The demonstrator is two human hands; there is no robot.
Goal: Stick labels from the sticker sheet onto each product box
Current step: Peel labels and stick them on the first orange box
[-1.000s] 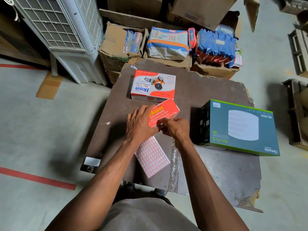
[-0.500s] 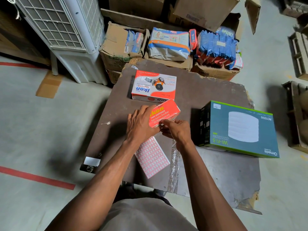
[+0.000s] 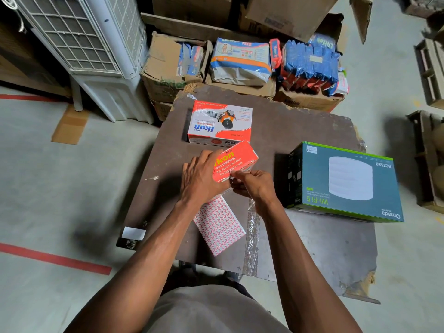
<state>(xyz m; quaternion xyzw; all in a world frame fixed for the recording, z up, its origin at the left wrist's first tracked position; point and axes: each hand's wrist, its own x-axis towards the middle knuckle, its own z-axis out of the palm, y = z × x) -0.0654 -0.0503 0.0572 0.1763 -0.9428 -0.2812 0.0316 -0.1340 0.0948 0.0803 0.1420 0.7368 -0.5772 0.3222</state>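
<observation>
Red tape dispenser box (image 3: pixel 236 162) sits tilted above the counter (image 3: pixel 300 131), lettered in yellow and white, just in front of a second red-and-white box (image 3: pixel 219 124). Under my wrists lies the sticker sheet (image 3: pixel 219 224), a grid of red-edged labels; bare counter stretches left of it. A green router box (image 3: pixel 346 181) stands to the right, near the edge. My left hand (image 3: pixel 203 179) grasps the tilted box's near end; my right hand (image 3: pixel 254 186) pinches at its lower edge.

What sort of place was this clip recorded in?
Probably a warehouse or stockroom: open cardboard cartons of packaged goods stand on a concrete floor marked with red tape lines, beside a worn work table.
</observation>
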